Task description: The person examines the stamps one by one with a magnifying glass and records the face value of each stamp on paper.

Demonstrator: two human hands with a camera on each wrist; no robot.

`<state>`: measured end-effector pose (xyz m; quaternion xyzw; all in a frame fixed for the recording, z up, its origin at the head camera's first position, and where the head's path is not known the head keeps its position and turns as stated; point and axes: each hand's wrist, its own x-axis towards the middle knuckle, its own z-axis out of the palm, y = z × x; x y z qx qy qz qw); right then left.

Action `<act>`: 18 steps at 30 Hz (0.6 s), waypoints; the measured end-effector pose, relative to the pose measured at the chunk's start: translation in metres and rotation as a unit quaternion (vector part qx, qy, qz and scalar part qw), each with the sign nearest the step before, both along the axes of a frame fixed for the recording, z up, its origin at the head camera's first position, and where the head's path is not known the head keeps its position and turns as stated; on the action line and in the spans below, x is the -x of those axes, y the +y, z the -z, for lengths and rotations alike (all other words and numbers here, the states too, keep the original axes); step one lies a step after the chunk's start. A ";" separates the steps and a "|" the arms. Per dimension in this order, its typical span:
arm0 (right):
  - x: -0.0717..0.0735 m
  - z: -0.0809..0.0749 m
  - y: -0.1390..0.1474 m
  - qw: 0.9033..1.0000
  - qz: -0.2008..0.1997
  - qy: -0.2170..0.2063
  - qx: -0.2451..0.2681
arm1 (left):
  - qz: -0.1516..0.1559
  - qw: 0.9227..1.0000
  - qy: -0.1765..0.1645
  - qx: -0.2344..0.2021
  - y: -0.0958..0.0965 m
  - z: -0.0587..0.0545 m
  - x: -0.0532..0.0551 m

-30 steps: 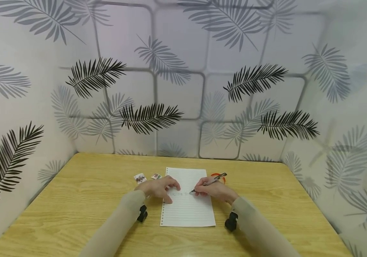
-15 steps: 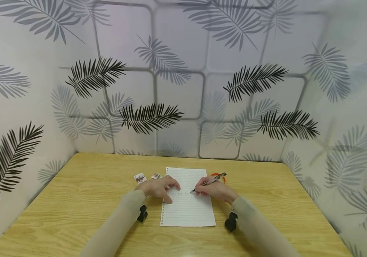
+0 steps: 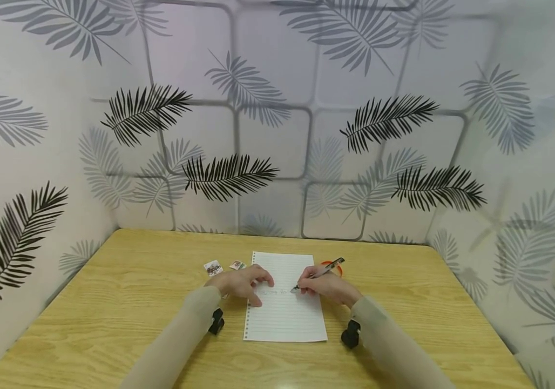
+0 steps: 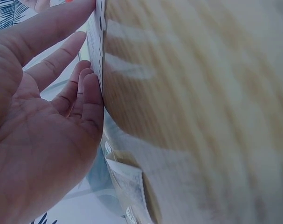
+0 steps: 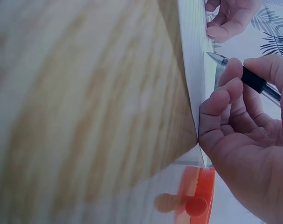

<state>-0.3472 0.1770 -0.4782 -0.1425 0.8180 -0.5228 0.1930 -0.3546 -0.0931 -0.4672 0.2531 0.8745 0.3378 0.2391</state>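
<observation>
A lined white sheet of paper (image 3: 284,319) with punched holes down its left edge lies on the wooden table. Across its middle runs a line of faint handwriting (image 3: 270,292). My right hand (image 3: 328,285) pinches a pen (image 3: 333,264) with a black grip, its tip at the end of that line. In the right wrist view the pen (image 5: 254,79) sits between thumb and forefinger, the other fingers curled beneath. My left hand (image 3: 241,283) rests on the paper's left side, fingers spread and slightly bent; its palm (image 4: 43,135) shows bare in the left wrist view.
Two small printed pieces, a left one (image 3: 213,268) and a right one (image 3: 237,265), lie beyond my left hand. An orange-red ring-shaped object (image 5: 204,191) lies just beyond my right hand. A leaf-patterned curtain (image 3: 277,135) stands behind the table (image 3: 136,302).
The pen tip has shifted slightly right along the written line, with small tilts of the pen. The left hand stays in place on the paper. The head view has shifted a little.
</observation>
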 end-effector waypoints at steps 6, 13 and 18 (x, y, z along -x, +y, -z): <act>0.000 -0.001 0.000 1.000 -0.004 0.005 -0.009 | 0.000 1.000 0.002 0.004 0.001 0.000 -0.001; 0.001 0.000 -0.001 0.999 -0.020 0.017 -0.022 | 0.007 1.000 0.012 0.014 0.001 0.001 0.002; 0.000 0.000 -0.001 0.999 -0.019 0.020 -0.024 | 0.006 1.000 0.011 0.013 0.001 0.001 0.002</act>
